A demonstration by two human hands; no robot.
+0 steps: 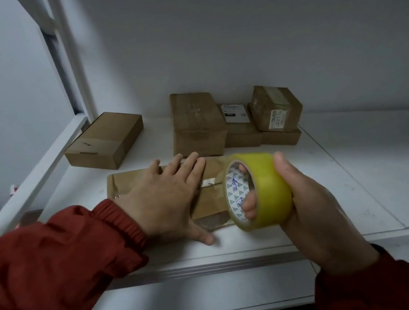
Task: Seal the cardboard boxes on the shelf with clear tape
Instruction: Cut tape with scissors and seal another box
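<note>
Right hand (315, 208) grips the tape roll (259, 190), fingers curled through the core, thumb over the outer rim. Left hand (163, 198) lies flat, fingers straight and spread, pressing on the flat cardboard box (134, 180) at the front of the white shelf (342, 176). Roll sits at the box's right end, touching or just above it; can't tell if a strip is already stuck down, clear film hard to see. Shiny tape patch shows on the near corner of the box.

Likely step: laying tape along the flap seam (210, 183). To do it well: keep the left palm pinning the flaps shut, pull the roll straight along the seam with steady tension, centre the strip over the gap, then smooth down with the flat fingers so no bubbles.

Behind, well apart: a brown box at left (105, 141), a tall box (197, 123), a labelled box (276, 108) stacked on low boxes (282, 137).
</note>
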